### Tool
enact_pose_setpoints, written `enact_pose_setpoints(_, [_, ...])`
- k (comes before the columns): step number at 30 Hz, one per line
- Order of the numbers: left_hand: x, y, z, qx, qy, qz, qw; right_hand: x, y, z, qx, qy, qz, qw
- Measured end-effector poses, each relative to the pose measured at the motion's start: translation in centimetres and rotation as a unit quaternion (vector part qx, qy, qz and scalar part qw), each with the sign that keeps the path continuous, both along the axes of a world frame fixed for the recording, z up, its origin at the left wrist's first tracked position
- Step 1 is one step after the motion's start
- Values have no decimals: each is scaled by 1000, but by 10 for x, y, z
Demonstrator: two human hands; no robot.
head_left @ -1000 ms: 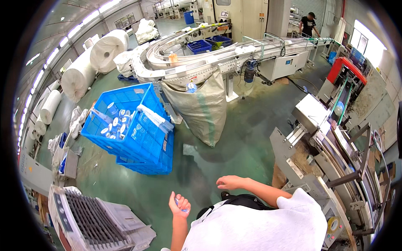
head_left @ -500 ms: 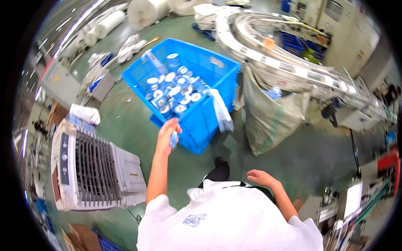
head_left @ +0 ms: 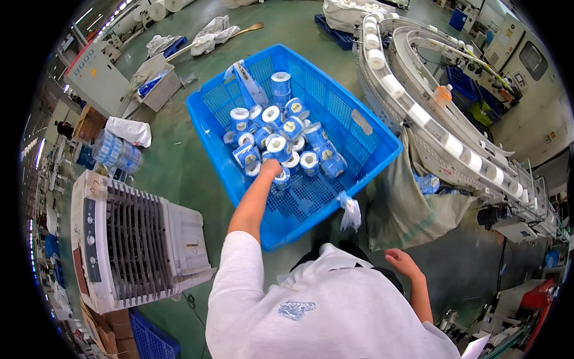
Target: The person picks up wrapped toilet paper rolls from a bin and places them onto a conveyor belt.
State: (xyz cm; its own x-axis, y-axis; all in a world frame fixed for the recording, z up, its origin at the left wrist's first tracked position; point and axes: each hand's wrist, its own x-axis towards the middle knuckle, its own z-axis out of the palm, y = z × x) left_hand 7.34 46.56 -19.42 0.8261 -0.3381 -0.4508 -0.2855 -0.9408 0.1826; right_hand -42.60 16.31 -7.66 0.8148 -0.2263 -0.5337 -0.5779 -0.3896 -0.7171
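A large blue plastic crate (head_left: 373, 157) stands tilted before me, partly filled with toilet rolls (head_left: 292, 127) in blue-and-white wrapping. My left hand (head_left: 272, 169) reaches over its near left side, down among the rolls. Its fingers are curled; whatever they grip is hidden beneath the hand, right beside a wrapped roll (head_left: 281, 179). My right hand (head_left: 402, 263) hangs at my right side, fingers loosely bent, holding nothing. A clear plastic strip (head_left: 250, 90) lies over the crate's far left corner, and a small plastic bag (head_left: 350, 212) hangs at its near rim.
An air cooler (head_left: 137, 239) stands close on my left. To the right, a curved conveyor (head_left: 412, 113) carries white rolls, with a large woven sack (head_left: 403, 218) below it. Farther left are a grey bin (head_left: 161, 93) and a control cabinet (head_left: 98, 78).
My left hand, earlier outside the crate with something blue and white in it, has moved in over the rolls. The crate appears nearer. My right hand remains low at my side.
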Motion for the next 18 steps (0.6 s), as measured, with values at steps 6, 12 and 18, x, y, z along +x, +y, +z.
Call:
enact_pose_setpoints(6, [34, -22, -51, 34, -63, 40, 997, 15, -59, -16, -36, 44, -25, 998])
enact_pose_setpoints(12, [86, -48, -91, 59, -46, 1, 997, 34, -146, -36, -94, 59, -25, 993])
enact_pose_setpoints(18, [63, -58, -132, -48, -90, 146, 984, 115, -265, -38, -47, 116, -38, 991])
